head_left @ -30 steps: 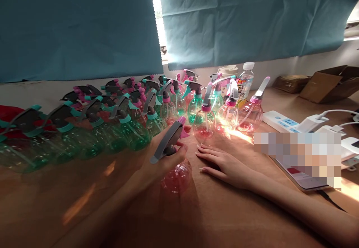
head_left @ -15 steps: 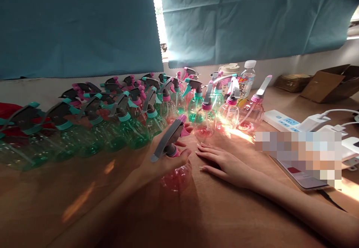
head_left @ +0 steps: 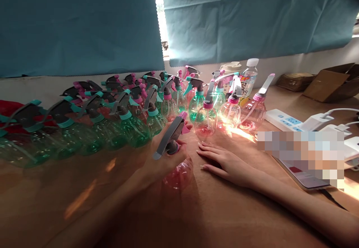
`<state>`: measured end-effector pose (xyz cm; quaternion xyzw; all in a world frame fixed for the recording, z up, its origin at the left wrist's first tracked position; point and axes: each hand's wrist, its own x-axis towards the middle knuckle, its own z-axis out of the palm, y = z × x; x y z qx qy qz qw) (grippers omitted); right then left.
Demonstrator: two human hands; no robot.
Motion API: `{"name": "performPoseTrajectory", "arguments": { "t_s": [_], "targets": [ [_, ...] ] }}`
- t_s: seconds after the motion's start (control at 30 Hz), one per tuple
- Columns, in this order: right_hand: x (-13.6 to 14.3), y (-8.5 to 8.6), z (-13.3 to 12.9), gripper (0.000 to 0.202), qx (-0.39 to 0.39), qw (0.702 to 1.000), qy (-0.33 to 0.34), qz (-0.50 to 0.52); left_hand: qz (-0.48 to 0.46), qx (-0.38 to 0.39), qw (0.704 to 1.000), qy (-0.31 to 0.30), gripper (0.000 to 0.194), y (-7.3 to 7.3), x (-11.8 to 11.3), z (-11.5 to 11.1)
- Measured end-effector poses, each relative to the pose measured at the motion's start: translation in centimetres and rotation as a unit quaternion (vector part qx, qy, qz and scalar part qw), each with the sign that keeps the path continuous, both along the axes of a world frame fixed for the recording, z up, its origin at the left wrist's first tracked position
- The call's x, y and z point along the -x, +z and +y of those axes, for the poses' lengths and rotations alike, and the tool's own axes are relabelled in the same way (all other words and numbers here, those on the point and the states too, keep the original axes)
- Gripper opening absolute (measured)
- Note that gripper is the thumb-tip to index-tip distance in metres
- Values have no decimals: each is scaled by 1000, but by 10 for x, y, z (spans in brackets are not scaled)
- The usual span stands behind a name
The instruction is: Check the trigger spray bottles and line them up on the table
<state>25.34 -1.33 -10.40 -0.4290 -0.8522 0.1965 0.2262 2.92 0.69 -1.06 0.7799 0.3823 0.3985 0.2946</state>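
My left hand (head_left: 165, 158) is wrapped round the neck of a pink spray bottle (head_left: 179, 175), just under its grey and pink trigger head. The bottle stands upright on the wooden table (head_left: 224, 218). Palm down and fingers stretched, my right hand (head_left: 224, 162) lies on the tabletop to the right of that bottle, holding nothing. Just beyond my fingers stands another pink spray bottle (head_left: 206, 123). Green spray bottles with turquoise collars, such as this one (head_left: 134, 130), form a row at the left.
Several more spray bottles crowd the back, near a clear drink bottle (head_left: 249, 78) and a lidded cup (head_left: 231, 67). At the right are a power strip (head_left: 283, 120) with chargers, a phone (head_left: 303, 177) and an opened cardboard box (head_left: 331, 83). Blue cloth (head_left: 238, 20) covers the window.
My left thumb has come in closer round the bottle's neck. My right hand stays flat on the table, and the view has shifted slightly.
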Motion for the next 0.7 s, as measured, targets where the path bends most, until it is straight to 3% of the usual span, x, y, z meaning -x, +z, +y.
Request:
{"name": "performPoseTrajectory", "arguments": {
  "t_s": [0.33,0.7],
  "targets": [
    [0,0,-1,51,-5,1000,1,12,-16,28,999,14,51,-1,1,1],
    [1,2,0,53,-1,1000,0,-14,-35,19,999,-29,48,4,-3,2]
  ]
}}
